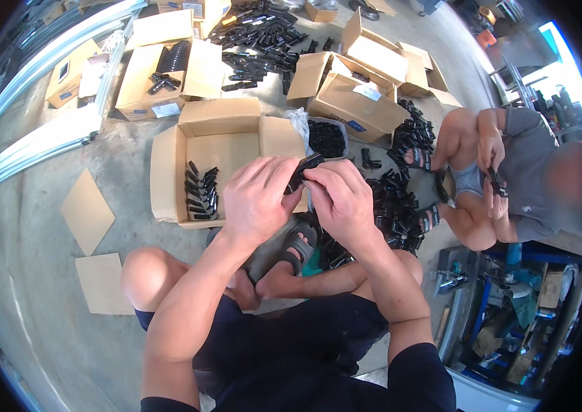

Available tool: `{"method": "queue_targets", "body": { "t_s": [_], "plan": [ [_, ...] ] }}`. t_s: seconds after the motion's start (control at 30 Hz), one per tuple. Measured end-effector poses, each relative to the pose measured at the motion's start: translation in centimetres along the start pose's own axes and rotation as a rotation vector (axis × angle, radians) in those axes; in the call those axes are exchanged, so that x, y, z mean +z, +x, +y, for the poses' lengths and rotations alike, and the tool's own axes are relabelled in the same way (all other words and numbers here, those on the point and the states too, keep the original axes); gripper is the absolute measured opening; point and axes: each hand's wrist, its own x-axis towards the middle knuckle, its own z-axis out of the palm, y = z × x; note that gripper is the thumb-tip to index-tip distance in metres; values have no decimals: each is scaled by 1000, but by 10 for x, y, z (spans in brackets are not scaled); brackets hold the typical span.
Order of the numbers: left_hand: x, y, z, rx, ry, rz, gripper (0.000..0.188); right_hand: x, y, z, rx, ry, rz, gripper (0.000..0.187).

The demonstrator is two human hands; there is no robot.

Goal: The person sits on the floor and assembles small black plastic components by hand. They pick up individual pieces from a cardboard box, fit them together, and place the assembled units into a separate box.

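Observation:
Both my hands are raised in front of an open cardboard box. A black tube-shaped fitting (305, 167) is gripped by my left hand (255, 200), its fingers wrapped round it. My right hand (343, 199) pinches at the right end of the same fitting; any small part between those fingertips is hidden. Just beyond my hands, the open cardboard box (232, 145) has a row of black angled fittings (202, 194) along its left side. Right behind my right hand stands a tub of small black parts (327, 139). Loose black fittings (390, 209) lie heaped to the right.
More black fittings (256, 38) are piled at the back. Other open cartons (356, 99) stand around, one holding fittings (167, 69). A co-worker (511, 178) sits at right, holding a black part. Flat cardboard pieces (90, 213) and long metal bars (43, 147) lie left.

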Motion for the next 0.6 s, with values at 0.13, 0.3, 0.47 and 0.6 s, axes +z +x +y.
{"method": "queue_targets", "body": {
  "t_s": [0.13,0.3,0.47,0.6],
  "plan": [
    [1,-2,-1,-9,35,-19,43,0,0,0,46,-30,-59,30],
    [11,-9,0,-241,-72,-70,40,-9,2,3,262,113,-69,30],
    [11,-8,9,-503,-238,-220,37,-17,0,25,318,223,-26,29],
    [21,-9,7,-351,-139,-198,39,-10,-7,36,127,124,-98,29]
  ]
}}
